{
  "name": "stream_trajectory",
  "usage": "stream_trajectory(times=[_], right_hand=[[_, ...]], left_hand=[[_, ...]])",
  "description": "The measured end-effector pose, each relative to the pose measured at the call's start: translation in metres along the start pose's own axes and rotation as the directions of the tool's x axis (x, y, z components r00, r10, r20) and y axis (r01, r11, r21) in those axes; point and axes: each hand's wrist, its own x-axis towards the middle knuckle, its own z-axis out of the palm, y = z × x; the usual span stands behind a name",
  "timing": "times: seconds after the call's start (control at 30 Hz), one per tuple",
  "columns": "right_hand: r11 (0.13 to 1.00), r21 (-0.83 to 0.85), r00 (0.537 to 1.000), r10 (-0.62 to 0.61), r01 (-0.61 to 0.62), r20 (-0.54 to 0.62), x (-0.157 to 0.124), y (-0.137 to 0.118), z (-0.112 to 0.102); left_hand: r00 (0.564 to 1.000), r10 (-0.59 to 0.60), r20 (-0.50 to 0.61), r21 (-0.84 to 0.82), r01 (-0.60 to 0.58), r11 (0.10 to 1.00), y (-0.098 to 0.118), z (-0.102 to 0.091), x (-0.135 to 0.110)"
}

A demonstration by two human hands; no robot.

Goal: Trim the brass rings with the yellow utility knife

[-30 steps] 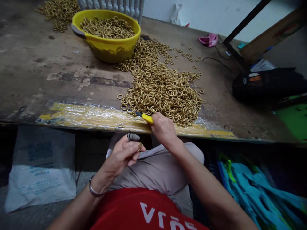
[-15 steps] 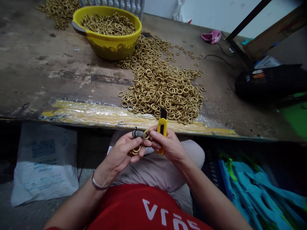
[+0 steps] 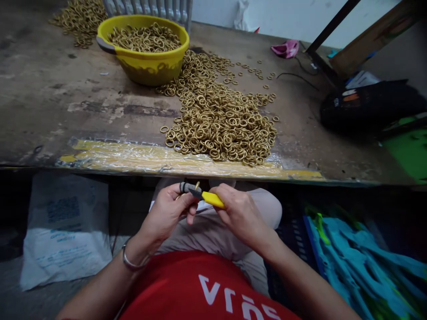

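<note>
My left hand [image 3: 167, 208] is closed around a gold-coloured ring [image 3: 197, 185] near its fingertips, above my lap. A grey wrap [image 3: 184, 187] tied with black cord covers one of its fingers. My right hand [image 3: 242, 209] grips a yellow utility knife [image 3: 213, 199], its dark blade pointing left at the ring and close to the left thumb. Whether the blade touches the ring I cannot tell. Other rings in the left palm are mostly hidden. Past the table edge lies a big heap of gold-coloured rings [image 3: 223, 120].
A yellow basin [image 3: 150, 66] full of rings stands at the back left, with another ring pile [image 3: 80, 20] beyond it. Yellow tape [image 3: 160, 160] covers the table's front edge. A white bag [image 3: 65, 231] is below left; turquoise pieces [image 3: 353, 253] lie in a crate at right.
The knife has swung from upright to pointing left, its blade now at the ring. My right hand has turned over with it. The rings in my left palm are now mostly hidden.
</note>
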Motion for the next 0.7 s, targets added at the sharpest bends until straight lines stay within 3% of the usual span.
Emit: stream_trajectory(times=[0.13,0.3,0.4,0.5,0.7], right_hand=[[0.963,-0.269,0.997,0.035,-0.017,0.063,-0.003,-0.007,-0.002],[0.901,-0.434,0.998,0.027,-0.003,0.048,0.006,-0.005,0.001],[0.84,-0.53,0.991,0.134,-0.118,-0.01,0.018,0.013,-0.001],[0.795,-0.543,0.963,0.23,-0.27,-0.142,0.031,0.034,-0.007],[0.86,-0.457,0.963,0.125,-0.226,-0.24,0.066,0.047,-0.003]], left_hand=[[0.995,0.084,-0.061,0.221,-0.069,0.973,0.001,0.0,-0.001],[0.992,0.086,-0.088,0.336,-0.052,0.94,0.009,0.001,-0.003],[0.996,0.047,-0.074,0.326,-0.021,0.945,0.015,0.002,-0.008],[0.999,-0.034,0.0,0.269,0.033,0.963,0.013,-0.001,-0.009],[0.997,-0.063,0.039,0.071,0.06,0.996,-0.008,-0.006,0.012]])
